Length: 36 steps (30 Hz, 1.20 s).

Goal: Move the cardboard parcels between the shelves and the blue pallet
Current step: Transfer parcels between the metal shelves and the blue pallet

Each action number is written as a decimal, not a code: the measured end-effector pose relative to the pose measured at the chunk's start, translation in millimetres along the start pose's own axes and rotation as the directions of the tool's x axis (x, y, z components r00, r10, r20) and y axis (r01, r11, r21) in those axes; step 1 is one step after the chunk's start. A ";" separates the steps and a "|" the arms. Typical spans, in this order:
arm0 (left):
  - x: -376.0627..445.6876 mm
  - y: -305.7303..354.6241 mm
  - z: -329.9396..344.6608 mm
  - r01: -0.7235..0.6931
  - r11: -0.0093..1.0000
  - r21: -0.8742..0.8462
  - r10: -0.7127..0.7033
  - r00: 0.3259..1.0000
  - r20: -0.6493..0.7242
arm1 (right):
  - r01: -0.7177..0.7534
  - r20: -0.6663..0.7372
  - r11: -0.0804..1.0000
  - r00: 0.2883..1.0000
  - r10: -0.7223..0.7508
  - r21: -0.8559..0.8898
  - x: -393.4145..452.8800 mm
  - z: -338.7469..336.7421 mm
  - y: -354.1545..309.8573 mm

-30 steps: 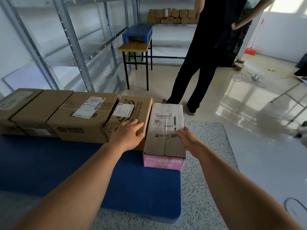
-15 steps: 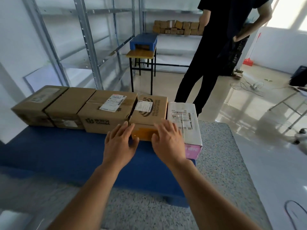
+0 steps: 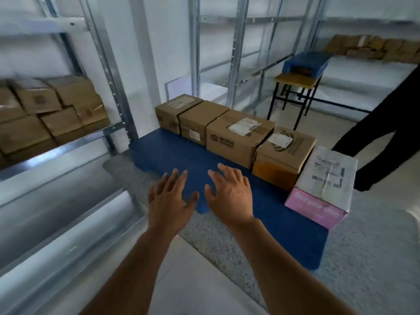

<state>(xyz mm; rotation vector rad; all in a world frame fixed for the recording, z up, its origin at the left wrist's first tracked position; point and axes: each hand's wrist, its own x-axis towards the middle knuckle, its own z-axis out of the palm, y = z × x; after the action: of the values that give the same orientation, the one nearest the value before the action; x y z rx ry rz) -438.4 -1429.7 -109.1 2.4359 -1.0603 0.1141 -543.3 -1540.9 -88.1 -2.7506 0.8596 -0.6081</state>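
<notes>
A row of several parcels stands along the far edge of the blue pallet [image 3: 172,155]. From left to right I see two plain brown boxes [image 3: 177,110], a larger brown box with a label [image 3: 236,137], a brown box with an orange side [image 3: 284,153], and a white parcel with a pink end [image 3: 325,187]. My left hand [image 3: 168,201] and my right hand [image 3: 229,196] hover over the pallet's near edge, fingers spread, holding nothing. More brown parcels [image 3: 50,114] are stacked on the metal shelf at the left.
Metal shelving [image 3: 109,71] runs along the left and back walls. A small desk carrying a blue crate [image 3: 304,62] stands behind the pallet. A person in black [image 3: 386,128] stands at the right. More boxes [image 3: 372,48] line a far shelf.
Both hands have come off the parcels and drawn back over the bare pallet. The view has swung left toward the shelf with stacked boxes.
</notes>
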 end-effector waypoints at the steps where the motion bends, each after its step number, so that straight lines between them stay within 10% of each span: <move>1: -8.3 -5.0 -6.7 0.029 1.000 0.012 -0.028 0.999 -0.018 | 0.028 -0.001 1.000 1.000 -0.028 0.013 -3.2 1.6 -8.2; 17: -150.1 -115.3 -114.6 0.503 0.845 0.184 -0.440 0.848 -0.295 | 0.451 0.012 0.872 0.887 -0.462 0.191 -51.5 31.2 -179.5; 36: -328.4 -359.9 -292.7 0.785 0.610 0.104 -0.651 0.572 -0.499 | 0.682 -0.050 0.648 0.700 -0.712 0.339 -151.1 84.1 -536.1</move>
<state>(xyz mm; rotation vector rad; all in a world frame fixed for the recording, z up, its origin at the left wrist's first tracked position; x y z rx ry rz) -379.6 -865.3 -77.3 2.7467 0.2442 0.5338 -351.4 -1012.6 -51.0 -2.6769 -0.3761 -0.6557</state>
